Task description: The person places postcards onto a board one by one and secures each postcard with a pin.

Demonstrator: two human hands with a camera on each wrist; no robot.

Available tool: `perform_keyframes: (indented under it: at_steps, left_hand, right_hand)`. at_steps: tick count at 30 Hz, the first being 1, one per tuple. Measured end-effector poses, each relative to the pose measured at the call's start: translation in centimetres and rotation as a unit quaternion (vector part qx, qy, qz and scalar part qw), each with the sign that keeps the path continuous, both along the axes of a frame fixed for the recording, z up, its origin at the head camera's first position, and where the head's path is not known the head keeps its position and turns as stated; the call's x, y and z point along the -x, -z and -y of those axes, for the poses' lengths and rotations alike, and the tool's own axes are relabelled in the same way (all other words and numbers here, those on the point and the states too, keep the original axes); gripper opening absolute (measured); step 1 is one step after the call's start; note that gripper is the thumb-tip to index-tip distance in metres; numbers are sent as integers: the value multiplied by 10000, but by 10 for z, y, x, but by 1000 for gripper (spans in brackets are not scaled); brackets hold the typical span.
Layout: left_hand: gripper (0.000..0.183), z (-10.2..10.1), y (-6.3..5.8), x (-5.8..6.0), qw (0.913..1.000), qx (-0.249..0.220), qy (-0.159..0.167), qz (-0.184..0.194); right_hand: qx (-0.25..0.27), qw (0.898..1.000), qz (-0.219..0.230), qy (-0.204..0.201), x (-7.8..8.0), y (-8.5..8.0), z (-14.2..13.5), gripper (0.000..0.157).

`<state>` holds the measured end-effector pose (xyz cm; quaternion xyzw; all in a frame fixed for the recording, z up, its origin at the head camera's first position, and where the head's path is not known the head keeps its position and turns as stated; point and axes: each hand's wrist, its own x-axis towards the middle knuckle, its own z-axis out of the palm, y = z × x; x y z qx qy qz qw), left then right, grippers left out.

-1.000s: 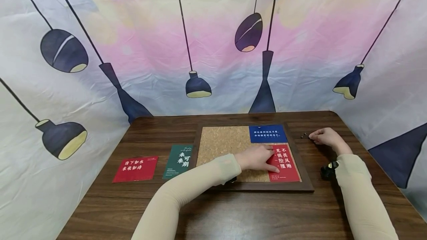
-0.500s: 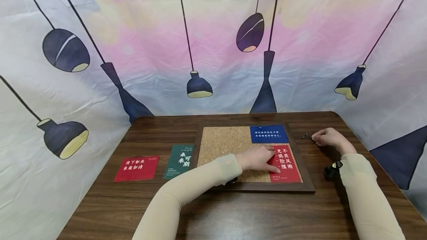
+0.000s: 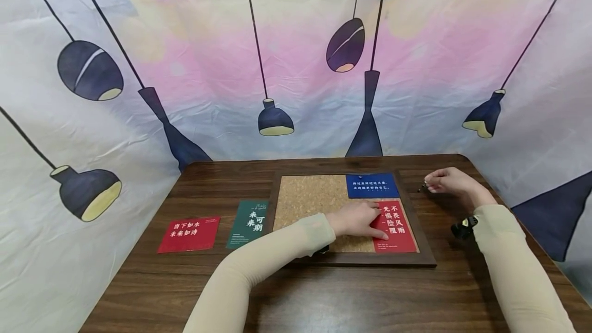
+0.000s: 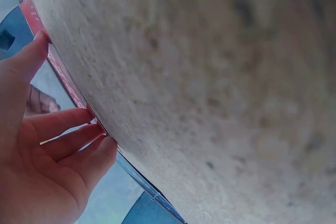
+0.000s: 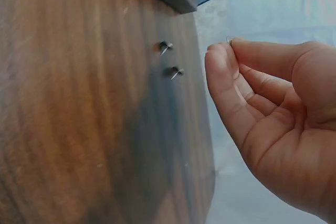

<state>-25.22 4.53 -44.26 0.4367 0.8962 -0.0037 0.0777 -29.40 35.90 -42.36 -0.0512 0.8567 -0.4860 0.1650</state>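
Note:
My left hand [image 3: 355, 219] lies on the cork board [image 3: 307, 191] with its fingers spread, pressing a red card [image 3: 399, 243] with white lettering. In the left wrist view its fingertips [image 4: 105, 145] touch the card and board surface. Off the board's right side, my right hand [image 3: 452, 184] is lifted over the table. Its thumb and forefinger pinch a tiny shiny thumbtack [image 5: 229, 40], mostly hidden by the fingertips. Two more thumbtacks [image 5: 166, 46] lie on the wood below that hand. A blue card [image 3: 372, 189] sits at the board's top right, a small tack at its upper edge.
Left of the board, a green card [image 3: 247, 225] lies beside its frame, and another red card [image 3: 188, 234] lies further left. The dark frame [image 3: 361, 259] is raised above the wooden table [image 3: 324, 297]. A patterned cloth [image 3: 305, 66] hangs behind the table.
My right hand has risen off the tabletop and moved slightly left, toward the board, with the thumbtack between its fingertips. My left hand stays on the red card.

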Motion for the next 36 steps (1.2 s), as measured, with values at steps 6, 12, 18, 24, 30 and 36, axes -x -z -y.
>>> perform_keyframes:
  at_steps: [6, 12, 18, 24, 30, 36]
  left_hand:
    - [74, 0, 0, 0, 10000, 1, -47, 45]
    - [74, 1, -1, -2, 10000, 18, -51, 46]
    - [74, 1, -1, -2, 10000, 0, -49, 57]
    - [74, 0, 0, 0, 10000, 5, -42, 19]
    - [74, 0, -1, -1, 10000, 26, -55, 53]
    - [74, -1, -1, 0, 10000, 46, -53, 18]
  right_hand:
    - [183, 9997, -84, -165, 2, -12, 8, 35]
    - [68, 9998, -61, -189, 1, -20, 21, 34]
    - [11, 9994, -14, -339, -2, -25, 35, 33]
    - [-230, 9985, 48, -497, -4, -26, 51, 31]
    - [-356, 9962, 106, -793, -7, -22, 64, 25]
    - [-439, 9929, 249, -1080, -11, -22, 78, 21]
